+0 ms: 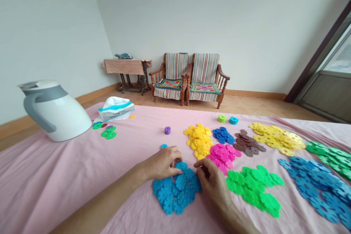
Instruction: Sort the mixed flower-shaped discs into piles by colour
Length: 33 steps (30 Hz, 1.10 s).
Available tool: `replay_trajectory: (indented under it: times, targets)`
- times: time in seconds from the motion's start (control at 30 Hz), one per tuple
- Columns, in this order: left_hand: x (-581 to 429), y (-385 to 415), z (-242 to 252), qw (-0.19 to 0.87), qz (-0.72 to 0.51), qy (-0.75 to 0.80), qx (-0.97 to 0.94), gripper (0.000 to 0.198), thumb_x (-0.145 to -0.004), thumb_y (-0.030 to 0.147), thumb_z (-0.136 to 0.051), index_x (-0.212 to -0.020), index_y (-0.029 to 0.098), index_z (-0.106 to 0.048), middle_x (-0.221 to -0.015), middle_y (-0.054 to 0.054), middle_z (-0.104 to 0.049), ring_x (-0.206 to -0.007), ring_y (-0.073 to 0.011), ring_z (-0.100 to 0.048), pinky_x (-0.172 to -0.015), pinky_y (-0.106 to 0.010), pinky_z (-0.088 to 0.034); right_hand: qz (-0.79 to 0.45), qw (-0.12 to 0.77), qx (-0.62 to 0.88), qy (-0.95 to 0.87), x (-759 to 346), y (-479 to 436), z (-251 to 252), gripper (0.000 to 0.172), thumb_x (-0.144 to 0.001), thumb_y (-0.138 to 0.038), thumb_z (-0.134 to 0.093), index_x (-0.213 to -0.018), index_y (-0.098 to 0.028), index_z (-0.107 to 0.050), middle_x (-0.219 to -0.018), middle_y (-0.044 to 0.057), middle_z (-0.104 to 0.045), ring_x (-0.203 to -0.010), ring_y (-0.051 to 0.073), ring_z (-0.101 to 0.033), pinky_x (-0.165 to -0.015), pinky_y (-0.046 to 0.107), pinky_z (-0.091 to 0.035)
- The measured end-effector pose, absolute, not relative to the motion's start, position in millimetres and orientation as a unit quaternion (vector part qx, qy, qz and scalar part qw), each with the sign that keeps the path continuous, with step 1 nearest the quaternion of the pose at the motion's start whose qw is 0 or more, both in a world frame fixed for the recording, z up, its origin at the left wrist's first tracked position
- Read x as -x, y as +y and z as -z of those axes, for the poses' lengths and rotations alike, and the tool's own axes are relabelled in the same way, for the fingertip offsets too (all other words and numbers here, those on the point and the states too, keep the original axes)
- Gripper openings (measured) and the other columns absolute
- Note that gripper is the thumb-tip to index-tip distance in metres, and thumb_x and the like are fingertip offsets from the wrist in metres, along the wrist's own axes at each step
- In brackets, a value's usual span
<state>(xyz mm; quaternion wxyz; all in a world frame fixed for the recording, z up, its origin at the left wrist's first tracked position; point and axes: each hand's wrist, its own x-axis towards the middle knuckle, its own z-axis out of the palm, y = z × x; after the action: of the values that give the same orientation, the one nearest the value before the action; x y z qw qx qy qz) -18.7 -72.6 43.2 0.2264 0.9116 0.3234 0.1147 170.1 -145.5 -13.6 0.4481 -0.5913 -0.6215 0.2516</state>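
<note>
A pile of light blue flower-shaped discs (177, 190) lies on the pink cloth between my hands. My left hand (164, 162) rests over the pile's upper edge, fingers curled down; what its fingertips hold is hidden. At the pile's right edge is my right hand (212, 181), its fingers bent inward, and I cannot make out anything in them. One blue piece (163, 146) shows just beyond my left hand. Further off stand a purple stack (167, 130), a lime green stack (222, 118) and a blue stack (233, 120).
Yellow (200, 140), dark blue (223, 135), pink (223, 156), brown (248, 143) and green (253, 186) piles spread rightward, with more piles beyond. A white jug (63, 113) and a tissue pack (116, 109) stand left. Two chairs (205, 69) are by the wall.
</note>
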Motion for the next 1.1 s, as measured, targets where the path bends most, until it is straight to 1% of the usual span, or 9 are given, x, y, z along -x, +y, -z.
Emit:
replay_trajectory:
  times: [0.1, 0.2, 0.33, 0.53, 0.67, 0.77, 0.97, 1.1]
  targets:
    - [15.6, -75.3, -42.7, 0.226, -0.116, 0.326, -0.91, 0.016, -0.069, 0.022, -0.068, -0.084, 0.017, -0.064, -0.079, -0.002, -0.055, -0.069, -0.0129, -0.053, -0.062, -0.021, -0.041, -0.244, 0.442, 0.594, -0.627, -168.9, -147.9, 10.0, 0.017, -0.082, -0.022, -0.043, -0.083, -0.017, -0.06, -0.066, 0.0, -0.057, -0.057, 0.013, -0.051, -0.051, 0.022, -0.035]
    - [12.5, -78.0, -42.9, 0.218, -0.119, 0.324, -0.913, 0.018, -0.066, 0.016, -0.065, -0.084, 0.016, -0.064, -0.079, -0.002, -0.056, -0.071, -0.0136, -0.053, -0.062, -0.021, -0.04, -0.234, 0.432, 0.591, -0.64, -168.2, -149.8, 5.9, 0.017, -0.082, -0.02, -0.043, -0.083, -0.017, -0.06, -0.068, 0.001, -0.058, -0.06, 0.014, -0.052, -0.055, 0.023, -0.037]
    - [10.7, -79.9, -41.8, 0.212, -0.132, 0.332, -0.91, 0.016, -0.065, 0.018, -0.064, -0.081, 0.016, -0.063, -0.077, -0.002, -0.056, -0.069, -0.0136, -0.052, -0.061, -0.021, -0.04, -0.218, 0.424, 0.58, -0.661, -167.8, -150.5, 3.3, 0.017, -0.081, -0.018, -0.043, -0.083, -0.017, -0.06, -0.073, 0.002, -0.06, -0.067, 0.015, -0.055, -0.059, 0.024, -0.038]
    - [10.2, -80.0, -39.3, 0.22, -0.147, 0.344, -0.901, 0.016, -0.063, 0.019, -0.064, -0.078, 0.016, -0.061, -0.075, -0.001, -0.056, -0.068, -0.0138, -0.052, -0.06, -0.021, -0.039, -0.207, 0.418, 0.579, -0.669, -166.6, -150.9, 2.6, 0.018, -0.082, -0.019, -0.043, -0.085, -0.017, -0.061, -0.075, 0.002, -0.06, -0.067, 0.015, -0.056, -0.06, 0.024, -0.041]
    - [10.4, -80.0, -39.3, 0.228, -0.143, 0.351, -0.897, 0.017, -0.062, 0.019, -0.065, -0.079, 0.016, -0.06, -0.077, -0.001, -0.057, -0.069, -0.0137, -0.052, -0.06, -0.021, -0.039, -0.196, 0.404, 0.578, -0.682, -164.7, -152.3, 3.8, 0.022, -0.082, -0.018, -0.042, -0.091, -0.018, -0.062, -0.084, 0.004, -0.064, -0.078, 0.017, -0.06, -0.069, 0.027, -0.044]
    - [10.8, -79.5, -39.8, 0.223, -0.136, 0.346, -0.901, 0.015, -0.064, 0.02, -0.066, -0.077, 0.016, -0.06, -0.077, -0.001, -0.057, -0.069, -0.0137, -0.052, -0.059, -0.021, -0.038, -0.19, 0.397, 0.578, -0.687, -162.5, -151.8, 7.0, 0.026, -0.081, -0.016, -0.041, -0.098, -0.018, -0.06, -0.09, 0.005, -0.065, -0.083, 0.017, -0.061, -0.074, 0.029, -0.046]
    - [10.3, -79.5, -38.8, 0.21, -0.131, 0.342, -0.907, 0.013, -0.063, 0.019, -0.065, -0.075, 0.016, -0.059, -0.074, -0.001, -0.056, -0.069, -0.0146, -0.052, -0.058, -0.022, -0.038, -0.178, 0.398, 0.592, -0.677, -160.3, -147.2, 11.7, 0.027, -0.079, -0.016, -0.041, -0.099, -0.018, -0.059, -0.089, 0.005, -0.066, -0.082, 0.017, -0.062, -0.074, 0.03, -0.048]
    - [7.6, -83.0, -36.4, 0.205, -0.145, 0.35, -0.902, 0.015, -0.062, 0.017, -0.061, -0.076, 0.016, -0.059, -0.075, -0.002, -0.057, -0.068, -0.0148, -0.053, -0.059, -0.022, -0.04, -0.207, 0.398, 0.598, -0.664, -161.1, -147.2, 10.0, 0.024, -0.081, -0.02, -0.041, -0.098, -0.018, -0.058, -0.088, 0.006, -0.067, -0.081, 0.018, -0.063, -0.072, 0.03, -0.049]
